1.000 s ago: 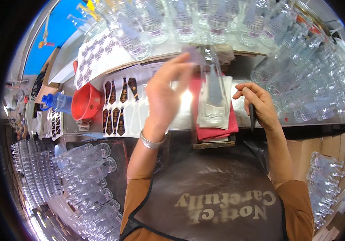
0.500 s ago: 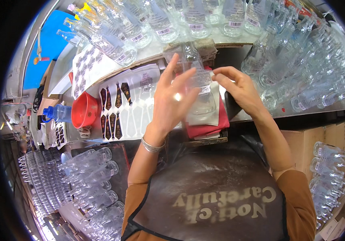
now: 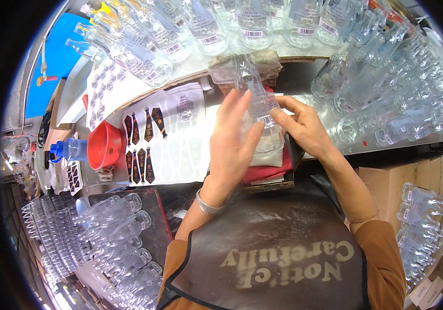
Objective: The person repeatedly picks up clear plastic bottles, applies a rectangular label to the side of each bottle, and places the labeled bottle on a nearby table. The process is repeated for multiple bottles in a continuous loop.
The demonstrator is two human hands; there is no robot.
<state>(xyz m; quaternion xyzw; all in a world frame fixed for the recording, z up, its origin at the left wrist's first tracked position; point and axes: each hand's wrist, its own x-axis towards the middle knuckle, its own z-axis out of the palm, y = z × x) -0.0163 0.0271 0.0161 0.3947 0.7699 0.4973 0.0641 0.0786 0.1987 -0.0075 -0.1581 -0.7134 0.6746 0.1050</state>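
Lower and further right than half a second ago, the left hand (image 3: 230, 142) has swung in beside the bottle (image 3: 260, 97), and the right thumb has slid down its edge. Lying at the centre of the frame, neck toward the top, the bottle rests on white and red cloth (image 3: 268, 173).

Open, fingers extended and blurred, the left hand grips nothing; whether it touches glass I cannot tell. The right hand (image 3: 306, 126) seems to keep a dark blade (image 3: 295, 150) tucked in its palm, thumb and fingertips at the bottle's right edge.

Clear, rigid and smooth, the glass should be fairly weighty, slick and breakable; the slim neck, or both sides of the wider body, would offer the best hold. Its label looks thin and flexible.

Soft, rumpled rag (image 3: 226, 70) lies under the neck. Left of centre, a flat white sheet (image 3: 180, 168) carries dark, tie-shaped decals; beyond sits a round red bowl (image 3: 105, 149).
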